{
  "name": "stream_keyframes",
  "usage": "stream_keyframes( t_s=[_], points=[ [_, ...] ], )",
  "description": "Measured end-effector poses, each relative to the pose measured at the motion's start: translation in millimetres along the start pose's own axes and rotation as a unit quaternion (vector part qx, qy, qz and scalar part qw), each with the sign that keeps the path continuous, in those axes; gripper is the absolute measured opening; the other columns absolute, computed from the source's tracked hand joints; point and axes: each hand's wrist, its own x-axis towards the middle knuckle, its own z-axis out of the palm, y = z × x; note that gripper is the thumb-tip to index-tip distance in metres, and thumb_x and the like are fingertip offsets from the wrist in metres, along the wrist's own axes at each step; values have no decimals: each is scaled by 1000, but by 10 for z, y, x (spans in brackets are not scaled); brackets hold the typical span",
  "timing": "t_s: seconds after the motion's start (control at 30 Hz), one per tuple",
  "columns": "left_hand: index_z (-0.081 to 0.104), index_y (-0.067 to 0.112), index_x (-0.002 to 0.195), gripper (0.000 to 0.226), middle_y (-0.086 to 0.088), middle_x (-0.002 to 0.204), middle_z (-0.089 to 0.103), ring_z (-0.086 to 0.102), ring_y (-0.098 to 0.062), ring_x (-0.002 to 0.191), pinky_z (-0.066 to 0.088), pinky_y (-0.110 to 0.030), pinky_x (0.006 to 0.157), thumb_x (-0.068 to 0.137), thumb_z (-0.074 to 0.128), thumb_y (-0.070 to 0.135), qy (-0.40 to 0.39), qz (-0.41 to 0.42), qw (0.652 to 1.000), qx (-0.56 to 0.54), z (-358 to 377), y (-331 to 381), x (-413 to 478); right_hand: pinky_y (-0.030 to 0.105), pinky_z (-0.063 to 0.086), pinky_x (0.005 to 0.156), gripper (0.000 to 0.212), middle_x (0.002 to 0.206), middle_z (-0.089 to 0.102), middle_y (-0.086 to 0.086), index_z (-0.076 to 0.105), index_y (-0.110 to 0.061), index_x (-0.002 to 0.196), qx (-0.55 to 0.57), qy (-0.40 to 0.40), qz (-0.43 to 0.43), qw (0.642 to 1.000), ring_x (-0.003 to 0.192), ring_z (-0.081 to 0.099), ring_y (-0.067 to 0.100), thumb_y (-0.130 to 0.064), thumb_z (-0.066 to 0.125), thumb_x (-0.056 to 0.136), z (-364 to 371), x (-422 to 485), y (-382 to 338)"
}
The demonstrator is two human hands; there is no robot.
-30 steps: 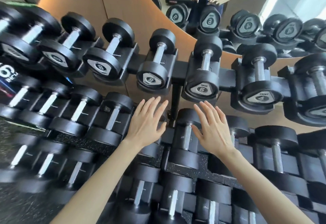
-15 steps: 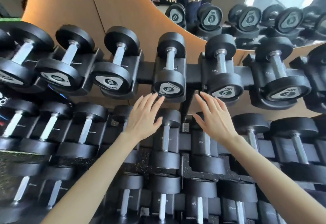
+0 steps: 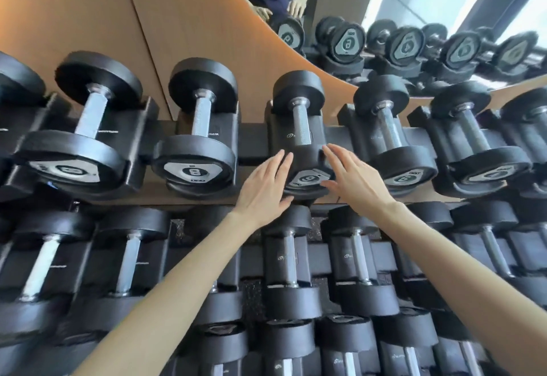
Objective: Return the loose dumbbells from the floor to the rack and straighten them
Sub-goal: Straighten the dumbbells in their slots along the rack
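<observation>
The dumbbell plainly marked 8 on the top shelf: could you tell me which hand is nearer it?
Left. The left hand sits just right of the dumbbell marked 8, not touching; the right hand is farther right, beyond the dumbbell between the hands.

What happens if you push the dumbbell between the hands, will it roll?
The dumbbell probably won't roll: its round heads sit in a walled cradle. It likely feels heavy for its size, looking solid rubber and metal. Its rough-textured handle probably isn't slippery.
</observation>
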Motion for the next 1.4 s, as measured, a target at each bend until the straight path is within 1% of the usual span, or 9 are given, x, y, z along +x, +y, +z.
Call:
stream_keyframes(
  t_s=[0.13,0.3,0.6,0.83,0.97,1.03,1.23,1.3,1.4],
  points=[
    [7,3,149,88,-12,155,21,23,-23,141,21,-28,113,88,63,34,-13,-14,998,-53,50,-99,189,43,47,87,73,144,35,9,19,-8,146,15,-76,40,996,128,40,27,-34,57,89,-55,229,16],
    [9,12,150,90,-12,138,41,46,-30,123,48,-44,90,84,69,24,-32,-35,990,-131,126,-171,328,42,43,81,69,137,40,14,23,-5,142,-3,-138,30,990,105,55,40,-30,59,89,-96,396,61],
    [16,24,150,90,-6,114,46,54,-25,98,47,-40,84,80,72,10,-16,-59,978,-202,166,-118,378,42,42,85,60,140,44,9,32,-10,137,130,-79,55,987,107,55,40,-22,63,87,-1,274,193],
    [17,19,148,84,-10,112,43,51,-28,101,43,-36,78,83,69,11,-86,-11,991,-99,-94,-78,527,34,40,81,62,125,56,9,35,-13,135,240,-41,116,963,107,55,32,-19,67,82,217,199,274],
    [15,16,148,85,-14,118,43,45,-28,109,49,-41,83,83,70,14,-122,17,992,-27,-209,-68,613,42,49,92,57,109,62,5,40,-12,128,389,-29,152,908,105,60,24,-4,69,79,343,133,238],
    [15,16,149,84,-13,116,44,44,-27,108,50,-44,81,84,69,17,-101,28,994,-30,-160,-68,584,31,46,96,56,113,57,4,40,-7,128,431,-39,170,885,113,56,21,3,67,80,308,121,240],
    [32,17,143,76,-7,120,50,48,-24,111,46,-40,92,80,73,23,1,37,980,-193,109,-343,419,27,35,94,71,139,38,6,28,-11,142,195,-60,83,975,114,50,26,-25,66,85,67,219,87],
    [35,12,140,73,-7,132,49,47,-25,120,38,-32,100,79,74,23,-4,7,969,-249,194,-394,393,26,34,92,72,141,36,7,25,-12,144,163,-42,71,983,111,50,27,-25,65,86,27,226,-62],
    [33,20,141,78,-1,138,47,47,-21,122,31,-18,94,76,77,18,-16,-20,950,-311,273,-370,386,35,38,94,65,139,37,6,33,-13,139,201,-20,116,973,109,53,32,-22,67,84,42,247,-150]
  ],
)
